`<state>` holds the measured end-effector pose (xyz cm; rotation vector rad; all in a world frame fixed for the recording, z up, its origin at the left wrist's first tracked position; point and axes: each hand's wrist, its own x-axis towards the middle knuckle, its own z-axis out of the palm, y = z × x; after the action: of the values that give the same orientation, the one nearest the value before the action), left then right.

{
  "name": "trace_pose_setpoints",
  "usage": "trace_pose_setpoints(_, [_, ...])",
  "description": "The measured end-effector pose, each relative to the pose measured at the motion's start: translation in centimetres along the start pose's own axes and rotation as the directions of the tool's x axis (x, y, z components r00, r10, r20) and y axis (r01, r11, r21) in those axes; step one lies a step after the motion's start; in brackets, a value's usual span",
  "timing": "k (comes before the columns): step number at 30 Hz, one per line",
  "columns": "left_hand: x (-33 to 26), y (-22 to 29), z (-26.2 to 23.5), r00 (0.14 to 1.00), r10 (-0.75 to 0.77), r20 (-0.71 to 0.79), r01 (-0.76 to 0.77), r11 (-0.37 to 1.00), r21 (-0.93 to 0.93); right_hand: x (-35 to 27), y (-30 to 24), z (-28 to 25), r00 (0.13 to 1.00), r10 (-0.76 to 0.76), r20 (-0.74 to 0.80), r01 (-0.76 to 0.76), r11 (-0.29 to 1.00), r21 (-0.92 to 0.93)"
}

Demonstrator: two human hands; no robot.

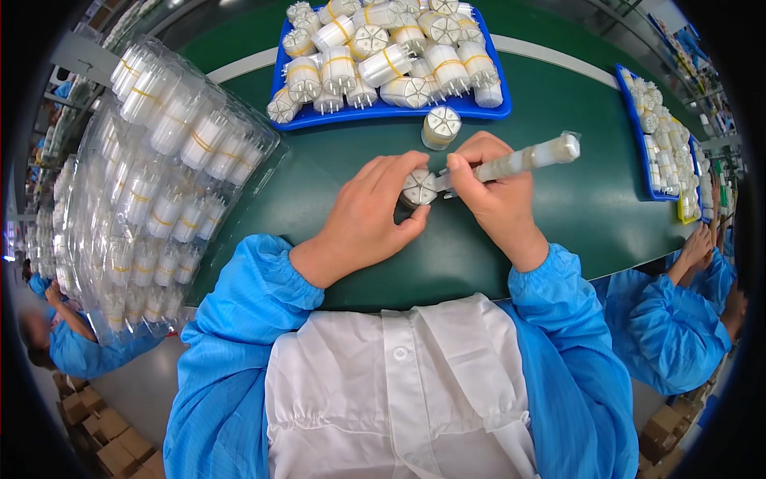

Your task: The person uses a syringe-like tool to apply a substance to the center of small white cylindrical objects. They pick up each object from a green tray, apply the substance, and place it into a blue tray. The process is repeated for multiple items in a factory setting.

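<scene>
1. White plastic, ribbed like a small wheel, the round bundle [418, 188] sits on the green surface [574, 199] between both hands.
2. The left hand [369, 214] curls around the bundle, its grip closed on the bundle's side with thumb below and fingers above.
3. The right hand [496, 191] grips a long pale tube [511, 164] clenched like a pen, its tip touching the bundle's top face.
4. One more bundle with a yellow band [440, 126] stands just behind the hands.
5. Beyond it, a blue tray [383, 114] holds many banded bundles.
6. Clear plastic trays [159, 191] of bundles are stacked to the left.
7. Another worker's blue sleeve [670, 319] and a second blue tray [630, 120] lie to the right.
</scene>
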<state>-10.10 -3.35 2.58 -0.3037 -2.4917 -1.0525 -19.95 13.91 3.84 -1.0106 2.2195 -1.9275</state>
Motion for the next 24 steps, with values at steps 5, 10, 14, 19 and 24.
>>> trace_pose_setpoints(5, [-0.05, -0.17, 0.28, 0.999, -0.027, 0.028, 0.028, 0.998, -0.06, -0.1, 0.17, 0.23, 1.0, 0.005, 0.031, -0.004, 1.0, -0.025])
trace_pose_setpoints(10, [0.28, -0.06, 0.04, 0.999, 0.003, 0.044, -0.004, 1.0, 0.03, -0.2, 0.4, 0.6, 0.999, -0.015, 0.043, 0.015, 1.0, -0.009])
trace_pose_setpoints(14, [0.26, 0.01, 0.23, 0.998, -0.036, 0.059, 0.032, 0.997, 0.072, -0.16, 0.52, 0.4, 0.997, -0.073, 0.025, 0.074, 0.996, -0.039])
trace_pose_setpoints(19, [0.3, 0.03, 0.31, 1.0, 0.03, -0.008, -0.03, 0.998, -0.046, 0.02, 0.26, -0.07, 0.999, -0.034, -0.007, 0.034, 0.999, 0.017])
trace_pose_setpoints(24, [0.27, 0.0, 0.52, 1.0, -0.003, 0.007, 0.004, 0.993, -0.116, -0.28, 0.46, 0.14, 1.0, 0.001, 0.022, -0.001, 1.0, -0.024])
